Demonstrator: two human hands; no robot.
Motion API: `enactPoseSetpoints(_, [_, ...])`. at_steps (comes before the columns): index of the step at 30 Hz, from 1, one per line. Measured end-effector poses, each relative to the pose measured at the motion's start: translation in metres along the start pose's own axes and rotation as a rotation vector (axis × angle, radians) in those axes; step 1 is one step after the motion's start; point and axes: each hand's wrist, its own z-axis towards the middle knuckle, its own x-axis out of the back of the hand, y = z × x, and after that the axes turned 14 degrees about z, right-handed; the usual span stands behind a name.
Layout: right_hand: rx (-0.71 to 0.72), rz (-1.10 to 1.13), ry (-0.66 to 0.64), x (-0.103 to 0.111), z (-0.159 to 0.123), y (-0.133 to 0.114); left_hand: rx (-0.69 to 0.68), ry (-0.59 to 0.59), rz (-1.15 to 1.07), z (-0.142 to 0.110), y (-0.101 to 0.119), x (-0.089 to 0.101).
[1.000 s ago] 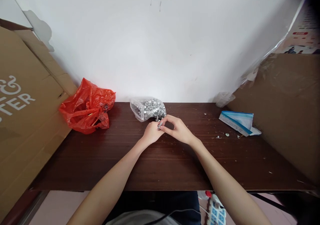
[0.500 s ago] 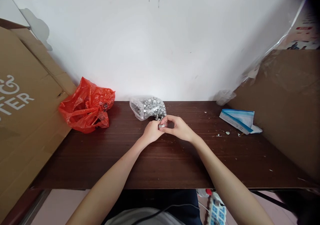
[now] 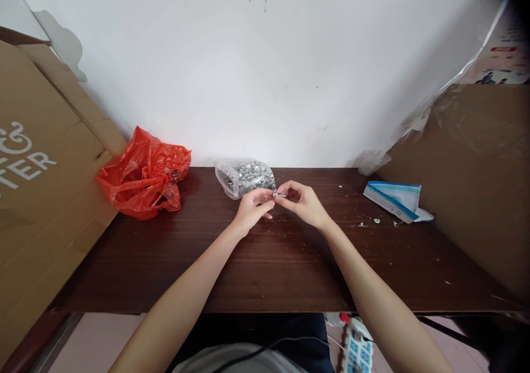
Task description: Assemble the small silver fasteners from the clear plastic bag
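Observation:
My right hand (image 3: 305,203) pinches a small silvery metal bolt (image 3: 280,195) between thumb and fingertips. At the bolt's left end are the thumb and index fingertips of my left hand (image 3: 250,209), closed around that end, with the other fingers loosely curled. Both hands are held just above the brown table (image 3: 281,273). Right behind my left hand lies a clear plastic bag (image 3: 253,175) filled with many small silvery metal parts, its mouth facing left.
A crumpled red plastic bag (image 3: 144,177) lies at the left against a cardboard box (image 3: 49,196). To the right is a blue and white packet (image 3: 393,199), with small white scraps (image 3: 376,220) nearby. Another cardboard box (image 3: 467,185) bounds the right side; a white wall (image 3: 265,85) stands behind.
Both hands have risen slightly away from me and drawn a little apart. The bolt moved right and now shows between the fingertips; the left fingers have opened out from a tighter curl.

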Motion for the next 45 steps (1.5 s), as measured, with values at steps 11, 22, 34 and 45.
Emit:
enactPoseSetpoints(11, [0.006,0.111,0.004,-0.004,0.001,0.002,0.005,0.057,-0.134,0.003,-0.004,-0.002])
enactPoseSetpoints(22, [-0.007,0.138,0.014,-0.008,0.000,0.001,0.017,0.080,-0.116,0.001,-0.002,-0.001])
enactPoseSetpoints(34, [0.041,0.103,-0.021,-0.006,0.000,0.003,0.072,0.097,-0.198,0.000,0.002,-0.001])
enactPoseSetpoints(45, [0.089,0.010,-0.031,-0.008,-0.002,0.002,0.131,0.092,-0.202,-0.001,0.007,-0.002])
